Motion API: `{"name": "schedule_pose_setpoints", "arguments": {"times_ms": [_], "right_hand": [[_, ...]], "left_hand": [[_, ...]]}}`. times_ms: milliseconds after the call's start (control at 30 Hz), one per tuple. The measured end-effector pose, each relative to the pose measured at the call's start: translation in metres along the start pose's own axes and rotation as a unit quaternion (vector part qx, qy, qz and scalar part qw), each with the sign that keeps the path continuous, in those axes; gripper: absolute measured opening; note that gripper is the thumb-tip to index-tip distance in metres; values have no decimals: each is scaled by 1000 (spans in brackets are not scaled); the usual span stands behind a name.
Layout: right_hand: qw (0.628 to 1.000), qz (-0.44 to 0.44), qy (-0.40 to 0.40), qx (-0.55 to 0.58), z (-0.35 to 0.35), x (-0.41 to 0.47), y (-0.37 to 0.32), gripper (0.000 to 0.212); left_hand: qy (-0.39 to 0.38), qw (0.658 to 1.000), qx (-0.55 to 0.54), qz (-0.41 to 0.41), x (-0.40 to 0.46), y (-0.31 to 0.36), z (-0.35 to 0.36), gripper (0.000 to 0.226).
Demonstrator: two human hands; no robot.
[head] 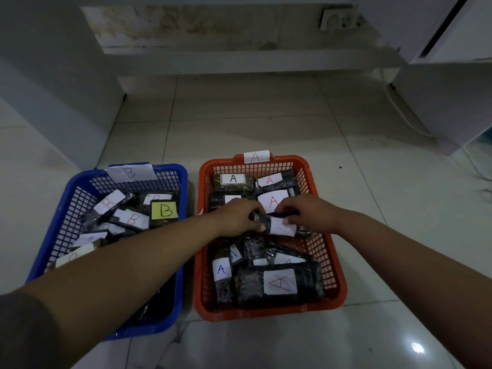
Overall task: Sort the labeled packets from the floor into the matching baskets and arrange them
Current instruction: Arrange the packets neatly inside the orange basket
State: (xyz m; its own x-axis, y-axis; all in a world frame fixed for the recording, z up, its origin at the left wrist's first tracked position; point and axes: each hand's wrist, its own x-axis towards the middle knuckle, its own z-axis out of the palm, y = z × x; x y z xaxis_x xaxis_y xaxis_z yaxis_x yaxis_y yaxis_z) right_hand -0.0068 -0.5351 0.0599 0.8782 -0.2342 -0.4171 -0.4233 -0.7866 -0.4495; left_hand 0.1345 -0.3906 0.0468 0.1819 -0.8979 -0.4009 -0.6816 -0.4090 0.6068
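Observation:
An orange basket (331,251) tagged A sits on the floor at the right, and a blue basket (64,209) tagged B stands to its left. Both hold several dark wrapped packets with white letter labels. My left hand (239,218) and my right hand (300,213) meet over the middle of the orange basket. Together they grip one dark packet with a white label (281,227), one hand at each end. A large A packet (279,284) lies at the basket's near end. In the blue basket one packet carries a yellow B label (164,210).
Glossy white floor tiles (239,123) stretch beyond the baskets. A white cabinet side (61,89) stands at the left, a white unit (447,97) at the right with a cable (404,115) along its base. A wall socket (342,20) is at the back.

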Motion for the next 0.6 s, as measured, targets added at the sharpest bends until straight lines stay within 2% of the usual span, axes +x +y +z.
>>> {"name": "schedule_pose_setpoints", "arguments": {"times_ms": [133, 267, 433, 600], "right_hand": [[993, -4, 48, -111, 1, -3, 12, 53], [976, 5, 91, -199, 18, -13, 25, 56], [952, -17, 155, -264, 39, -19, 34, 39], [945, -8, 146, -292, 33, -10, 25, 25]], "left_hand": [[23, 999, 2, -28, 9, -9, 6, 36], [43, 999, -8, -30, 12, -11, 12, 35], [78, 996, 20, -23, 12, -12, 26, 38], [87, 995, 45, -34, 15, -13, 21, 45]]}}
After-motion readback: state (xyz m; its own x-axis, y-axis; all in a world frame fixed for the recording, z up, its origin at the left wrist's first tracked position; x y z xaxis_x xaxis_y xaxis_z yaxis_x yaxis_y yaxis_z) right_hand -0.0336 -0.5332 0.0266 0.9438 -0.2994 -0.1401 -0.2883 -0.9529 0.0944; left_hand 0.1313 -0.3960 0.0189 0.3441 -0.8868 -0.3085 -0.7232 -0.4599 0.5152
